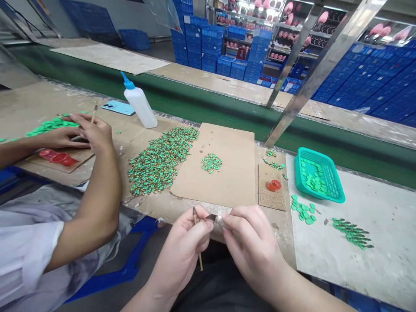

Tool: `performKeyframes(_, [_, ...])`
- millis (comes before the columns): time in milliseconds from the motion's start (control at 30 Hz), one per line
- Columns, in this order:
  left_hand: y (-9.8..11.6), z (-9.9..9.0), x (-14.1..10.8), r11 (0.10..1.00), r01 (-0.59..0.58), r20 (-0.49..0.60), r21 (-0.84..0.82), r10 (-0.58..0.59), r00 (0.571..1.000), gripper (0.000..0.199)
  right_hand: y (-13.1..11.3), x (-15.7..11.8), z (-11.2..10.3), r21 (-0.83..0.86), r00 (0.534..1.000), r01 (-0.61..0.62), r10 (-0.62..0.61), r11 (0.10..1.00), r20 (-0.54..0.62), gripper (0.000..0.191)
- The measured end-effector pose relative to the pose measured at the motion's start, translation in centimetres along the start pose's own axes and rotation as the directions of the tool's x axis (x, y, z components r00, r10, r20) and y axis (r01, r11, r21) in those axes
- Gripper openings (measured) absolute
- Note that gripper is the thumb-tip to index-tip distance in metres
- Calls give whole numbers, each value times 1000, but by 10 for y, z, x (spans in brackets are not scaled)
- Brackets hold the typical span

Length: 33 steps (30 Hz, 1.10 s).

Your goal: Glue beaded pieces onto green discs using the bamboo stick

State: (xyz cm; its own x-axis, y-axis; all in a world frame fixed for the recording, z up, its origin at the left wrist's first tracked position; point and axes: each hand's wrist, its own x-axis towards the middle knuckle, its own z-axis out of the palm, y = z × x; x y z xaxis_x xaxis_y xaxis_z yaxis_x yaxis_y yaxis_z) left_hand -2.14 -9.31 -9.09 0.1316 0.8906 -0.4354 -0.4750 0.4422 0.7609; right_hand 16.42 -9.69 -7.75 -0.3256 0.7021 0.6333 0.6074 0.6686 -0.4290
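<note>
In front of my lap, my left hand (190,236) is closed around a thin paintbrush (200,261), its dark tip pointing up. Thumb and finger of that hand also meet a small dark blade-like piece (212,217). My right hand (251,242) pinches a small whitish piece (219,220) at the other end of the dark one. Whether the two pieces are joined, I cannot tell. Just beyond lies a cardboard sheet (234,173) bearing a small heap of green and gold bits (211,163). A red cup (273,185) sits on a small cardboard piece to the right.
A large pile of green and gold bits (159,164) lies left of the sheet, near a white squeeze bottle (141,106) and a phone (117,107). At right are a teal basket (338,186), green discs (303,212) and rows of green pieces (352,234). A co-worker's arm (104,190) occupies the left.
</note>
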Motion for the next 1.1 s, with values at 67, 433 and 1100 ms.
performKeyframes(67, [0,0,0,1000,-6,5,-1,6,1000,50,-1,0,-1,-17,999,34,-34,999,1,24])
performKeyframes(433, [5,10,1,1000,-10,13,-26,11,1000,32,0,-6,-1,9,999,42,-42,999,1,31])
performKeyframes(1100, [6,14,3,998,-22,8,64,22,1000,39,-1,-3,-6,1,997,-73,73,997,-26,24])
